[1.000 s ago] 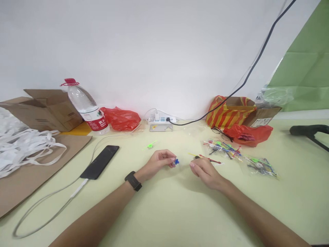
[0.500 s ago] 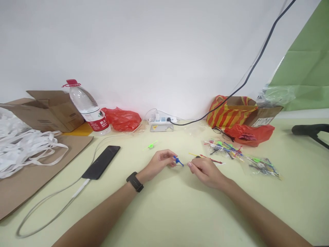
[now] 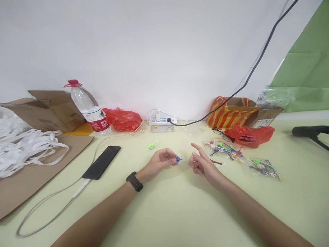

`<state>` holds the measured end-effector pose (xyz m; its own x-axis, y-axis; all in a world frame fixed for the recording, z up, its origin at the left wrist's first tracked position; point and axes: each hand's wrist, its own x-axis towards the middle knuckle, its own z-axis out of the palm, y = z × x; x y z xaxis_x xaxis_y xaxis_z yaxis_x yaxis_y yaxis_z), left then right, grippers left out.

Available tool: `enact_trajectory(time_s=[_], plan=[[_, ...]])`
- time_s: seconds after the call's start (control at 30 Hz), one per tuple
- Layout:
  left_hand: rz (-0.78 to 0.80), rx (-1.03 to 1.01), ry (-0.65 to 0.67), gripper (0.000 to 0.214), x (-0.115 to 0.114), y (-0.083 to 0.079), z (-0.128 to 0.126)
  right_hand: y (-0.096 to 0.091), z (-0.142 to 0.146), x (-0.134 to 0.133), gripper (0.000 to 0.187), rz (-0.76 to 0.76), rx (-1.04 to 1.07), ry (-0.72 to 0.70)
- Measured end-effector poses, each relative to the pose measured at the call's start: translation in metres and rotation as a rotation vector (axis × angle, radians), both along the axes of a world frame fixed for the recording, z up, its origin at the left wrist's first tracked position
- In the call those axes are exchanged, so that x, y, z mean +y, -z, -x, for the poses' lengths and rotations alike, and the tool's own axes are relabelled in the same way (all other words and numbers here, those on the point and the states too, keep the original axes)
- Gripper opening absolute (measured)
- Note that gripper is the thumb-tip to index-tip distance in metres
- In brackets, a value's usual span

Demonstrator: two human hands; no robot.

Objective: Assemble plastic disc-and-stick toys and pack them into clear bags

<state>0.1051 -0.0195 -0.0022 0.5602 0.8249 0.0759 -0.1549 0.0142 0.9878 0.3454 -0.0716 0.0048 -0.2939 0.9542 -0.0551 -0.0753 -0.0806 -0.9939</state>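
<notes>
My left hand (image 3: 164, 159), with a black watch on its wrist, is closed in a pinch on a small blue plastic piece (image 3: 179, 159) with thin arms. Part of the piece is hidden by the fingertips. Just to the right, my right hand (image 3: 204, 166) has its index finger stretched out and the other fingers partly curled, with nothing visible in them. Red and white thin plastic pieces (image 3: 217, 162) lie behind the right hand, and a yellow tip shows by its fingers. A bright green plastic piece (image 3: 151, 146) lies on the table beyond my left hand.
Clear bags of coloured plastic parts (image 3: 263, 167) lie at right, near eyeglasses (image 3: 223, 133) and a red bag (image 3: 252, 135). A power strip (image 3: 163, 120) stands by the wall. Leftward are a phone (image 3: 101, 163) on its cable, a water bottle (image 3: 89, 111) and white straps (image 3: 31, 147).
The blue piece has turned in my left fingers, so its long arm no longer points down to the right. My right hand has lifted and stretched its index finger out.
</notes>
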Motion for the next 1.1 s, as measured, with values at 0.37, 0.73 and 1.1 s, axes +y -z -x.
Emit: enact_trajectory(time_s=[0.37, 0.73, 1.1], plan=[[0.02, 0.008, -0.081, 0.026, 0.003, 0.004, 0.0, -0.014, -0.018, 0.007, 0.076, 0.092, 0.164, -0.269], [0.169, -0.05, -0.174, 0.033, 0.005, -0.001, 0.0, -0.008, -0.084, 0.049, 0.047, -0.075, 0.084, 0.362], [0.386, -0.282, -0.269, 0.019, 0.014, -0.001, 0.006, -0.025, -0.099, 0.035, 0.04, -0.168, -0.51, -0.111]])
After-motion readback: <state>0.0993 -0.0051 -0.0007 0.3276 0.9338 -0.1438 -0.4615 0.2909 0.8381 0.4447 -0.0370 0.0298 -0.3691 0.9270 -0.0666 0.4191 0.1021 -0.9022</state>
